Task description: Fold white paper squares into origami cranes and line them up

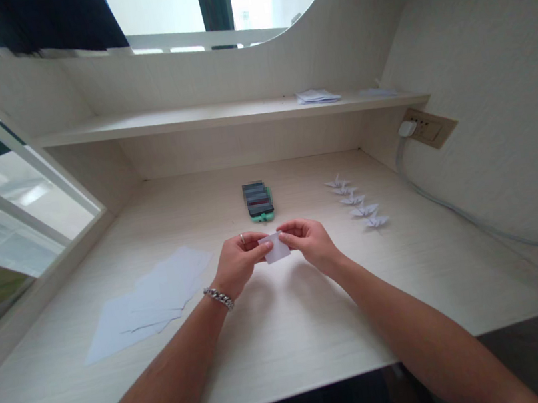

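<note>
A small white square of folded paper (277, 249) is held up over the middle of the desk. My left hand (243, 259), with a ring and a chain bracelet, pinches its left edge between thumb and fingers. On the opposite side, my right hand (313, 243) pinches the upper right corner. Just beyond the hands lies a phone (258, 201) in a green case, its screen blurred out. To the right, several folded paper cranes (364, 211) stand in a slanting row. Loose white paper sheets (161, 288) overlap on the desk at the left.
A shelf (186, 121) runs across the back of the desk (293, 359) and bears a stack of papers (317, 96). At the right wall, a white plug (407, 129) sits in a socket (432, 128), with a grey cable (479, 224) trailing along the wall.
</note>
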{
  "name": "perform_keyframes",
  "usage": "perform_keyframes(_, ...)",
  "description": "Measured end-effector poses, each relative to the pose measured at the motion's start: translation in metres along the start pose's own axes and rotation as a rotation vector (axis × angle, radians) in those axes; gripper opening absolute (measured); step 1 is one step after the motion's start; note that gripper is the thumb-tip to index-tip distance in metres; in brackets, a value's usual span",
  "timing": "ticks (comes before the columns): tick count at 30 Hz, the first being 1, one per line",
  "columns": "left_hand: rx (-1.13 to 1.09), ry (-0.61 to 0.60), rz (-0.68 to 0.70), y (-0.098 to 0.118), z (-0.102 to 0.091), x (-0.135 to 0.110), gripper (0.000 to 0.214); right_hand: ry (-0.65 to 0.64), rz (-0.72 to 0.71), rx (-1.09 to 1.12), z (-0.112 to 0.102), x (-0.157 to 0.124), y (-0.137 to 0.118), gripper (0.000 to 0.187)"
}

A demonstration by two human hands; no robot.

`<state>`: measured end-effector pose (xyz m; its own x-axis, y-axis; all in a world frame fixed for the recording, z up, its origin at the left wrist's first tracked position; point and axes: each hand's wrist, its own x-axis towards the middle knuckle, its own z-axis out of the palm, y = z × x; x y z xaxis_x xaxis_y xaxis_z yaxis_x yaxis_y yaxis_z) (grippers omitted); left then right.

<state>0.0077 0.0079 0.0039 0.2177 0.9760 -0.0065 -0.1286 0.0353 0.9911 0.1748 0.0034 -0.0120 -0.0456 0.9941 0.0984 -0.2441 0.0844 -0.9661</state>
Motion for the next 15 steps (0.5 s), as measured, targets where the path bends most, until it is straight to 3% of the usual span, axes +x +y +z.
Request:
perform_keyframes(8,-0.12,0.057,-0.003,-0.0035,-0.0023,0.0031,0.036,-0.044,0.062,-0.074,-0.0007,-0.0001,0.0004,0.027)
perform_keyframes(15,0.03,-0.012,0.005,-0.0023,-0.0024,0.0015,0.034,0.02,-0.04,-0.133,-0.001,0.0,0.0032,0.025)
